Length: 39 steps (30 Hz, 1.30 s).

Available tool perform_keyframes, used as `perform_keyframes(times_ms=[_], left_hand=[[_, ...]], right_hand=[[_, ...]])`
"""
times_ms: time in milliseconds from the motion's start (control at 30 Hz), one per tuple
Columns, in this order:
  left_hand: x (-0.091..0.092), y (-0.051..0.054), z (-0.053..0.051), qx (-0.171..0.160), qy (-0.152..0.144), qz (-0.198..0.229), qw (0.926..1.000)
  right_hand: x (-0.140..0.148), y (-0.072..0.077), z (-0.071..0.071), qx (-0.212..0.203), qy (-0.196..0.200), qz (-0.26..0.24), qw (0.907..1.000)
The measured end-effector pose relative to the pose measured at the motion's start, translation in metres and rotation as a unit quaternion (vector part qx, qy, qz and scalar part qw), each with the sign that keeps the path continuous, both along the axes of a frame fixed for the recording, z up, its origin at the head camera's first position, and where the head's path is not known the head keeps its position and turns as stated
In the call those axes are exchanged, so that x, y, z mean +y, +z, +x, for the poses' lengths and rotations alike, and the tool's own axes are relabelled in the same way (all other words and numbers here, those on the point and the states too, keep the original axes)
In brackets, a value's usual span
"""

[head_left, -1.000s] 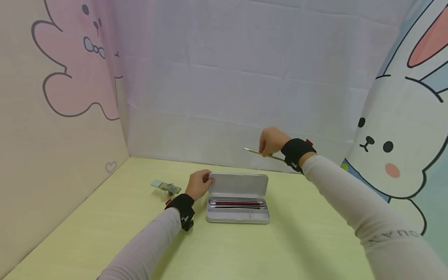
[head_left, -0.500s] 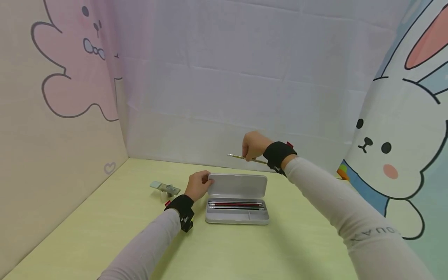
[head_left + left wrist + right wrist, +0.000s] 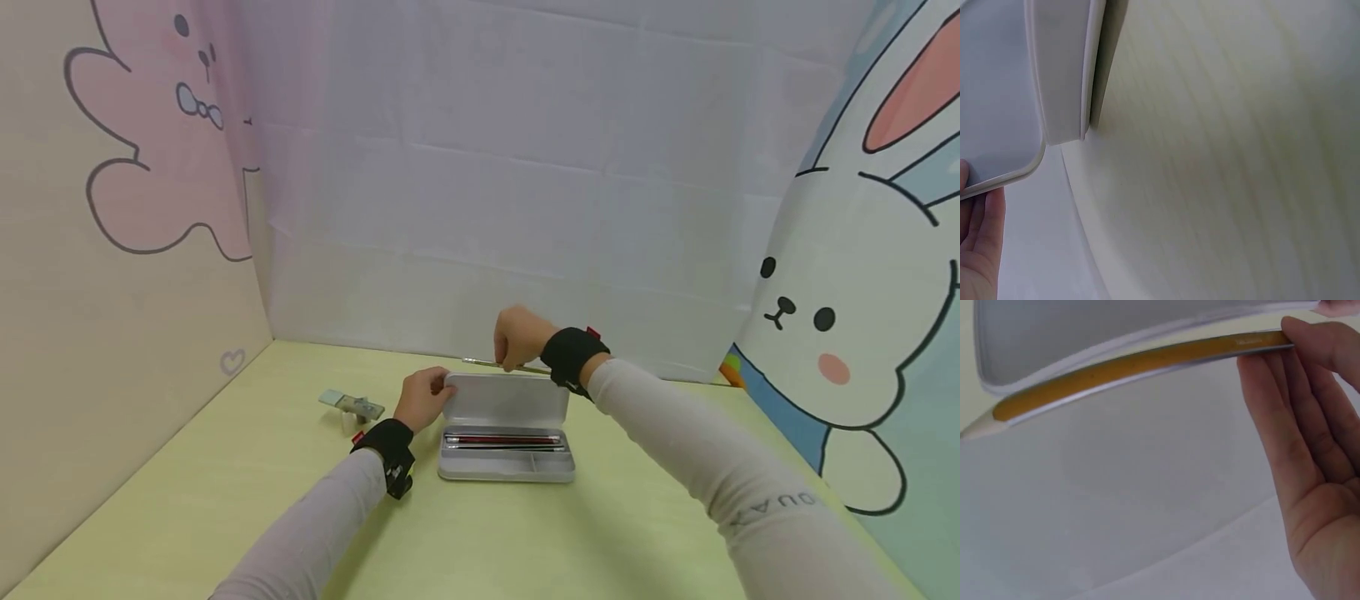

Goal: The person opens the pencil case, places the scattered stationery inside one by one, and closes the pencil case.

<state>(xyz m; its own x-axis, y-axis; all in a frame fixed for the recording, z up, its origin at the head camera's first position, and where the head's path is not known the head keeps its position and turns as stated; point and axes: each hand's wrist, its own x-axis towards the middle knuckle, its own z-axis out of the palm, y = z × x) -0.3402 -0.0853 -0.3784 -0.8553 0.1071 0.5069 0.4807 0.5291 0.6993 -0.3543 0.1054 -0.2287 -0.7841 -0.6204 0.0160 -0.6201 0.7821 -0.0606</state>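
A white pencil case (image 3: pixel 480 466) stands on the table with its lid (image 3: pixel 510 398) raised. Red and dark pencils (image 3: pixel 505 439) lie in its long compartment. My left hand (image 3: pixel 422 400) pinches the lid's upper left corner between thumb and fingers; its fingertips (image 3: pixel 991 215) show behind the lid's rim in the left wrist view. Above the lid's top edge, my right hand (image 3: pixel 521 336) pinches a yellow pencil (image 3: pixel 1129 370) between thumb and fingers. The pencil lies nearly level, its sharpened tip pointing away from the fingers in the right wrist view.
Left of the case, a flat greenish-grey strip (image 3: pixel 351 404) rests on small pale and dark pieces; their kind is unclear. A white cloth (image 3: pixel 450 208) hangs behind the yellow-green table (image 3: pixel 450 542). Cartoon-printed panels flank the table on both sides.
My right hand has moved left and down with the yellow pencil, from right of the case to just above the lid. My left hand stays on the lid.
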Motion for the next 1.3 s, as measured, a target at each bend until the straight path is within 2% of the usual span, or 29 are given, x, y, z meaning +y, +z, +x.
perform_keyframes(times_ms=[167,433,600,800,1100,1300], left_hand=[[0.001,-0.001,-0.001,-0.005,0.001,0.008,1.0000],[0.000,-0.003,-0.003,0.005,0.003,0.004,1.0000],[0.000,-0.003,-0.004,0.009,0.001,0.008,0.9999],[0.000,-0.005,-0.003,0.002,-0.002,0.012,0.9999],[0.000,-0.002,0.000,0.002,-0.009,0.016,0.9998],[0.000,-0.001,0.002,-0.006,-0.007,0.017,0.9998]], right_hand=[[-0.002,-0.021,0.002,0.004,0.020,-0.008,0.9998],[-0.005,-0.047,0.015,-0.006,0.049,-0.014,0.9987],[-0.006,-0.072,0.016,-0.009,0.067,-0.006,0.9977],[-0.005,-0.098,0.016,-0.028,0.061,-0.006,0.9977],[-0.005,-0.109,0.018,-0.029,0.038,-0.001,0.9989],[-0.004,-0.115,0.016,-0.029,0.054,-0.014,0.9980]])
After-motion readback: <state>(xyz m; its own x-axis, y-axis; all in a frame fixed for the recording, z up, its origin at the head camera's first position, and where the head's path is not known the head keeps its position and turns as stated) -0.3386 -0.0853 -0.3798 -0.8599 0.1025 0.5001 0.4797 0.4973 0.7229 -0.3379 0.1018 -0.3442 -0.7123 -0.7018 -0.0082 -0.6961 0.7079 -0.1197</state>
